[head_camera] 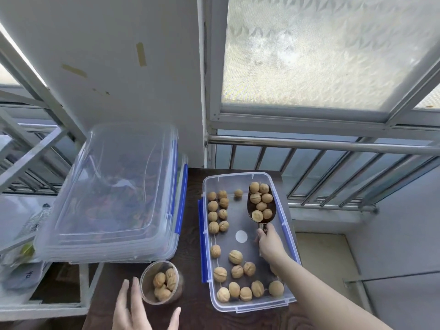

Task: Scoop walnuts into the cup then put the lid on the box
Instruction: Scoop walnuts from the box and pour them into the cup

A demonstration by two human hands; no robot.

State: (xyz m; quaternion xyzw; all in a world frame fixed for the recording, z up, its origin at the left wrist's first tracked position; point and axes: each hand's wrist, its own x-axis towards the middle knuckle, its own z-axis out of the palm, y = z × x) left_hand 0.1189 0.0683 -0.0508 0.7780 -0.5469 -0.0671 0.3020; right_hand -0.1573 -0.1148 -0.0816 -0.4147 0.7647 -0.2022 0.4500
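Note:
A clear plastic box [283, 236] with blue clips lies open on the dark table, with several walnuts [235, 257] scattered inside. My right hand [270, 245] grips the handle of a metal scoop [262, 203] holding several walnuts over the box's far right side. A clear cup [160, 282] with a few walnuts stands left of the box, near the table's front. My left hand [137, 308] hovers open just beside and in front of the cup, fingers spread, not touching it. The clear lid [112, 186] lies on stacked boxes at the left.
The stack of clear boxes [176, 234] sits left of the table, resting on a white metal shelf frame [83, 282]. A steel railing [333, 146] and frosted window run behind the table. The dark table [192, 234] shows between the stack and the walnut box.

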